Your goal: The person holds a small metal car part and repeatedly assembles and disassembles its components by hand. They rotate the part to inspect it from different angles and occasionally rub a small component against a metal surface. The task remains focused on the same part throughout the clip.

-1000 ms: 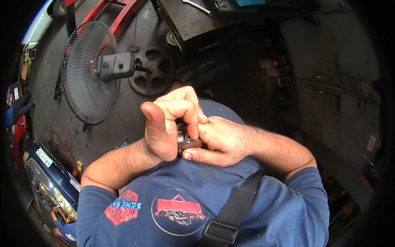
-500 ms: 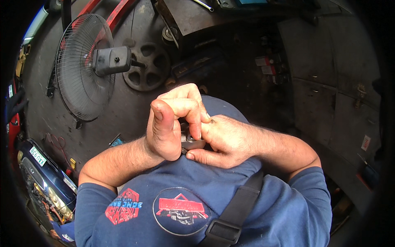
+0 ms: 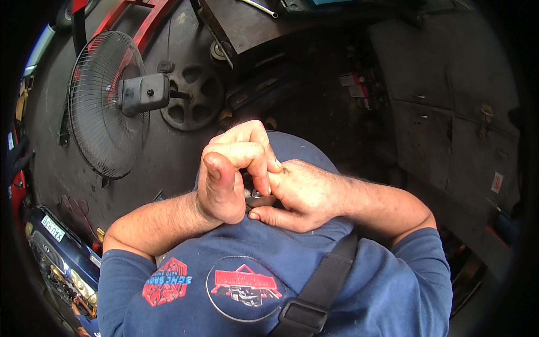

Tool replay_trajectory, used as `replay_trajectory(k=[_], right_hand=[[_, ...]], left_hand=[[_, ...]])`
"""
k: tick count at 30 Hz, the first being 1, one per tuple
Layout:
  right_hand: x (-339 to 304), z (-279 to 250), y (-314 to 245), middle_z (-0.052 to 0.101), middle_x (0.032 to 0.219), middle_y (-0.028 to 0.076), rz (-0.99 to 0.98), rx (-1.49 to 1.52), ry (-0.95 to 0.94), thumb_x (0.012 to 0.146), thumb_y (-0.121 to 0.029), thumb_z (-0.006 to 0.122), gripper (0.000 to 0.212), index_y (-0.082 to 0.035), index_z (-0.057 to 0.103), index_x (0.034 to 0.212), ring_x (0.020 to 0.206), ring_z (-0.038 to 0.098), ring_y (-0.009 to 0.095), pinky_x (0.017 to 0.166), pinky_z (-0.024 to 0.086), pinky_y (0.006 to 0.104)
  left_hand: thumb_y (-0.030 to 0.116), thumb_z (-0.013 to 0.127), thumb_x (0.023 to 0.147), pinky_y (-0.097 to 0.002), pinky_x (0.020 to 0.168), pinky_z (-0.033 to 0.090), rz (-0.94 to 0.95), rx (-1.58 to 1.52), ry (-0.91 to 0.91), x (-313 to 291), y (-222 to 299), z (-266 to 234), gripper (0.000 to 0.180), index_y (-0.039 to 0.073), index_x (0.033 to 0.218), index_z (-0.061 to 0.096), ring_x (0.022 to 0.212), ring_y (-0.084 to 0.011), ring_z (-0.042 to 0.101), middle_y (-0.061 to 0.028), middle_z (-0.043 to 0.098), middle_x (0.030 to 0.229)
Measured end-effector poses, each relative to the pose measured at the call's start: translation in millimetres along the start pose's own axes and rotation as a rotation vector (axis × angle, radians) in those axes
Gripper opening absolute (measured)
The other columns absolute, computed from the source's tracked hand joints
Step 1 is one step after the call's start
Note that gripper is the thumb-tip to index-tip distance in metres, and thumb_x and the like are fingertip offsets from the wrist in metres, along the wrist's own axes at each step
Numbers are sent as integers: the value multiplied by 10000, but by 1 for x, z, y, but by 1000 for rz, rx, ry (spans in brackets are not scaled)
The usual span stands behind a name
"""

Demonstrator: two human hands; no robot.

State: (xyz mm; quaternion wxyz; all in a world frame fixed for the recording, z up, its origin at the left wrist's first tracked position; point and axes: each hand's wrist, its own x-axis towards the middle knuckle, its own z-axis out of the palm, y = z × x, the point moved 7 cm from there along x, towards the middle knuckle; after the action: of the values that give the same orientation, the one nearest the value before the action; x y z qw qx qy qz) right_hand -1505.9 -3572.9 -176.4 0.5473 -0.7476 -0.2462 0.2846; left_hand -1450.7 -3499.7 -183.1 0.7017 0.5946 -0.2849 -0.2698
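A small round metal part [image 3: 259, 200], greyish with a shiny spot on top, sits between my two hands close to my belly. My right hand [image 3: 306, 194] is closed round its right side, thumb stretched along the near edge. My left hand [image 3: 233, 171] has its fingers bent over the part from above, the fingertips reaching its top and the right hand's knuckles; its thumb points up, away from the part. Most of the metal part is covered by my fingers, so its exact kind cannot be told.
A black pedestal fan [image 3: 109, 104] with its round base [image 3: 193, 98] stands ahead on the left. A metal workbench [image 3: 247, 25] is at the top, dark metal cabinets [image 3: 449, 112] on the right. The front of a dark blue car [image 3: 62, 247] shows at lower left.
The view has shifted slightly, so the surroundings sit a little lower and further left. My hands keep nearly the same hold on the metal part, with the left fingers slightly shifted.
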Motion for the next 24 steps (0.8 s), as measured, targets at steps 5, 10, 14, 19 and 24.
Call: replay_trajectory(k=[5, 10, 14, 19, 24], right_hand=[[0, -8, 2, 628, 854, 194, 9, 44, 46, 894, -232, 631, 303, -13, 513, 1068, 811, 648, 386, 707, 543, 464], [-1, -10, 5, 623, 822, 179, 4, 111, 37, 894, -230, 632, 268, -12, 551, 1028, 774, 649, 365, 691, 537, 441], [-3, -13, 4, 617, 799, 162, -66, 158, 81, 895, -224, 632, 259, -11, 565, 1029, 760, 650, 344, 681, 532, 425], [-6, -11, 7, 614, 752, 150, -86, 144, 91, 894, -227, 635, 264, -9, 564, 1024, 716, 655, 325, 644, 532, 411], [-7, -10, 9, 602, 689, 133, -85, 117, 99, 891, -234, 638, 265, -7, 566, 1008, 653, 654, 311, 598, 534, 399]], left_hand=[[792, -53, 851, -305, 718, 428, 11, -17, 28, 9, 2, -1, 987, 64, 508, 516, 732, -181, 528, -76, 550, 712], [847, -98, 783, -310, 776, 411, -44, -76, 15, 13, 0, 1, 1035, 56, 517, 513, 767, -192, 517, -85, 541, 745], [867, -109, 757, -304, 788, 407, -61, -97, 0, 14, -2, 4, 1052, 54, 529, 520, 775, -193, 520, -92, 539, 749], [879, -125, 735, -305, 804, 402, -62, -132, 24, 13, -3, 6, 1068, 52, 534, 521, 784, -197, 521, -97, 539, 759], [885, -132, 723, -305, 810, 400, -75, -144, 41, 10, -4, 8, 1076, 48, 538, 520, 791, -196, 521, -97, 539, 767]])
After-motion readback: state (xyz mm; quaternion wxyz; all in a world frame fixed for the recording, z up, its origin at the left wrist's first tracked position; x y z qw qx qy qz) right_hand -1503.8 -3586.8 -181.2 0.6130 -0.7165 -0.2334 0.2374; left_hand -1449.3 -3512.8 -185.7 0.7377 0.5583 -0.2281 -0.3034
